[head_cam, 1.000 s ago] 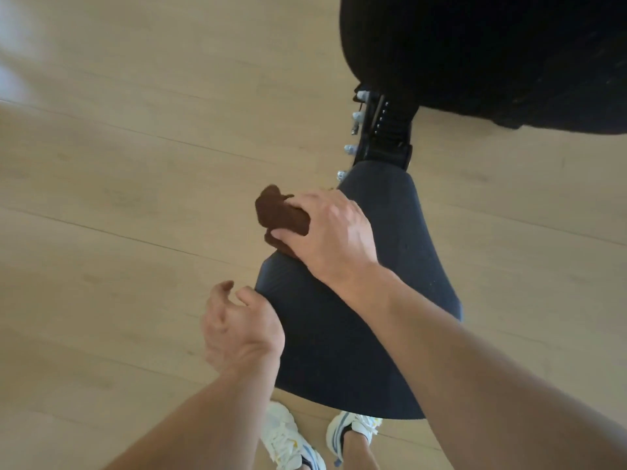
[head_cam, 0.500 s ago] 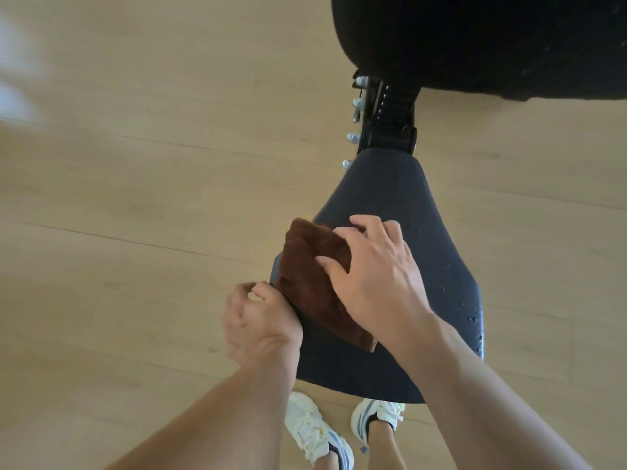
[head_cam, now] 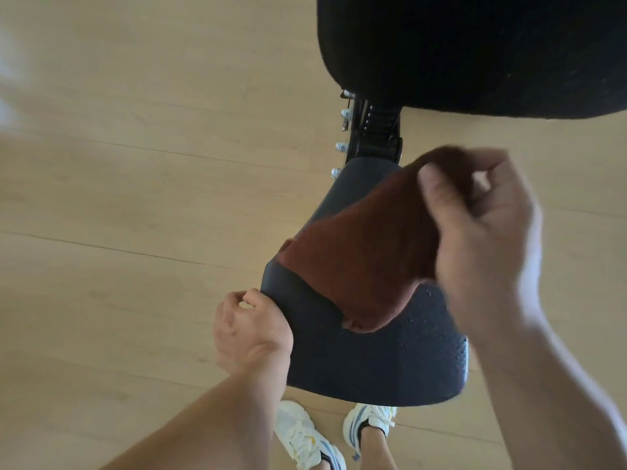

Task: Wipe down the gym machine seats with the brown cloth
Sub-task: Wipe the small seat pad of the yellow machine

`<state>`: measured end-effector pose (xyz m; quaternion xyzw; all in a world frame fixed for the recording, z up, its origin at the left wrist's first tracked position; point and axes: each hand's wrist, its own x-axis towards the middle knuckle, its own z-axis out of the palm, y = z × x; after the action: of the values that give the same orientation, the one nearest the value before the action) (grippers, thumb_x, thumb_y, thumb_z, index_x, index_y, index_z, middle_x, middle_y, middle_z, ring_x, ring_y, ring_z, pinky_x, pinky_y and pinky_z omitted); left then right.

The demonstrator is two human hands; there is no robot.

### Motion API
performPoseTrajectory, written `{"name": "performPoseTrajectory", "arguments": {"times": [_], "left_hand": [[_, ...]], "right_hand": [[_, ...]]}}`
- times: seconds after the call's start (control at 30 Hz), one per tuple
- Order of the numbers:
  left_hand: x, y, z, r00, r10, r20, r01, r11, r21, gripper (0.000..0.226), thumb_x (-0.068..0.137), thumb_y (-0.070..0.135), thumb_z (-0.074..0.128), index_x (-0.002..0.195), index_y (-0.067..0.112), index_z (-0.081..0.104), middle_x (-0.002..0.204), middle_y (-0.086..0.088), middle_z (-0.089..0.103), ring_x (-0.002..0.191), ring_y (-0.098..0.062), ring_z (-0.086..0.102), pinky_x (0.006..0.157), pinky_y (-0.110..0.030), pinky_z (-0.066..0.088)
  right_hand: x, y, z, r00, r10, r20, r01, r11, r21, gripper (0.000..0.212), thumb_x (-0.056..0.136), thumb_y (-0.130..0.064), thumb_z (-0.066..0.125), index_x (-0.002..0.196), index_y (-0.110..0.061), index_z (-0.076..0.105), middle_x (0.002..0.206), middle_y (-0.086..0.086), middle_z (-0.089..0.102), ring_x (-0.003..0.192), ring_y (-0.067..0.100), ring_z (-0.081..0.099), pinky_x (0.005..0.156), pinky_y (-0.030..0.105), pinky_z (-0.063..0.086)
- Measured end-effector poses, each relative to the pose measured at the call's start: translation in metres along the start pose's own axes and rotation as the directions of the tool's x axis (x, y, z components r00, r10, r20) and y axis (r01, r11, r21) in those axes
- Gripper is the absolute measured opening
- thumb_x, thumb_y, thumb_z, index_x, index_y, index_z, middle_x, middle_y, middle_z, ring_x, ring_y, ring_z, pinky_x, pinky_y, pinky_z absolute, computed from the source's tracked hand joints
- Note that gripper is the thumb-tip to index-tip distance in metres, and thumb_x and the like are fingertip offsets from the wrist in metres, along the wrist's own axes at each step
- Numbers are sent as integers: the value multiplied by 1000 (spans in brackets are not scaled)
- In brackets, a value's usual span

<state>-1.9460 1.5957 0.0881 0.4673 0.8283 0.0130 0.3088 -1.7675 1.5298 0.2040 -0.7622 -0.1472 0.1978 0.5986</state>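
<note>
arms: both bare to the frame edge, no sleeves showing
left hand [head_cam: 249,329]: no glove
right hand [head_cam: 481,232]: no glove
shoes [head_cam: 305,435]: white trainers, blue stripes, white laces

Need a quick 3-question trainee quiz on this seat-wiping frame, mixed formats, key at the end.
1. True or false: the brown cloth lies flat on the seat with no hand on it.
2. Which of the two hands grips the cloth? A) left hand B) right hand C) both
3. Fill in: the left hand rests against the seat's ____ edge, as the picture shows it.

Key:
1. False. The right hand pinches the cloth and lifts its far end, while the near end hangs over the seat.
2. B
3. Left. Its fingers are curled and seem to hold nothing.
</note>
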Motion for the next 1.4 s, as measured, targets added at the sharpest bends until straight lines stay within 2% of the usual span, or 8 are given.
{"name": "performPoseTrajectory", "arguments": {"times": [0.17, 0.3, 0.43, 0.77, 1.0, 1.17, 1.3, 1.4], "left_hand": [[0, -1, 2, 1000, 9, -10, -9, 1000, -5, 45, 94, 35, 27, 120, 24, 63, 131, -3, 61, 117, -35, 55, 102, -50, 42], [0, 0, 2, 1000, 8, -14, -8, 1000, -7, 45, 95, 34, 27, 118, 23, 64, 129, -4, 62, 115, -35, 56, 101, -51, 41], [0, -1, 2, 1000, 13, -13, -13, 1000, -11, 44, 96, 34, 27, 119, 23, 63, 130, -4, 61, 116, -35, 55, 99, -49, 40], [2, -4, 4, 1000, 7, -20, -8, 1000, -18, 44, 94, 34, 28, 115, 24, 65, 129, -1, 62, 112, -34, 56, 98, -47, 41], [2, -4, 2, 1000, -2, 18, 3, 1000, -14, 46, 93, 36, 25, 111, 21, 65, 123, -4, 63, 106, -35, 57, 95, -49, 46], [3, -3, 3, 1000, -11, 12, 11, 1000, -2, 47, 90, 37, 23, 105, 21, 65, 116, -4, 64, 101, -36, 58, 94, -50, 48], [5, -5, 6, 1000, -8, -1, 8, 1000, 14, 48, 92, 36, 23, 108, 20, 65, 116, -6, 64, 102, -36, 58, 95, -49, 47], [5, -4, 7, 1000, -17, -7, 17, 1000, 22, 48, 91, 36, 22, 105, 22, 65, 112, -4, 64, 100, -34, 58, 96, -51, 47]], "right_hand": [[69, 29, -20, 994, 106, 12, -62, 670, -740, 75, 91, -55, 64, 154, -30, 33, 159, 3, 37, 145, 30, 32, 119, 52, 31], [43, 60, 19, 899, 292, 326, 83, 618, -782, 100, 82, -85, 44, 162, -36, 9, 171, -1, 4, 157, 28, -3, 127, 53, 5], [12, 97, 46, 900, 265, 347, 226, 397, -890, 94, 86, -87, 16, 162, -34, -1, 171, 3, -10, 156, 34, -15, 125, 57, -6], [113, 95, 70, 932, 209, 295, 162, 487, -858, 60, 101, -63, 31, 155, -35, 35, 160, -6, 39, 148, 28, 31, 107, 53, 39], [-5, 89, 8, 912, 181, 369, 254, 456, -853, 51, 104, -54, 37, 154, -40, 37, 165, -19, 26, 155, 16, 19, 115, 45, 36], [-77, 93, -18, 928, 103, 358, 275, 459, -845, 53, 99, -68, 34, 136, -43, 61, 153, -20, 48, 144, 13, 40, 104, 36, 45], [-49, 110, 8, 948, 151, 281, 200, 402, -893, 70, 90, -75, 43, 149, -38, 33, 169, 1, 15, 156, 33, 6, 124, 57, 8], [-14, 116, 29, 953, 222, 206, 118, 355, -927, 86, 93, -74, 31, 162, -31, 0, 171, 7, -3, 156, 39, -6, 124, 62, 4]]}}
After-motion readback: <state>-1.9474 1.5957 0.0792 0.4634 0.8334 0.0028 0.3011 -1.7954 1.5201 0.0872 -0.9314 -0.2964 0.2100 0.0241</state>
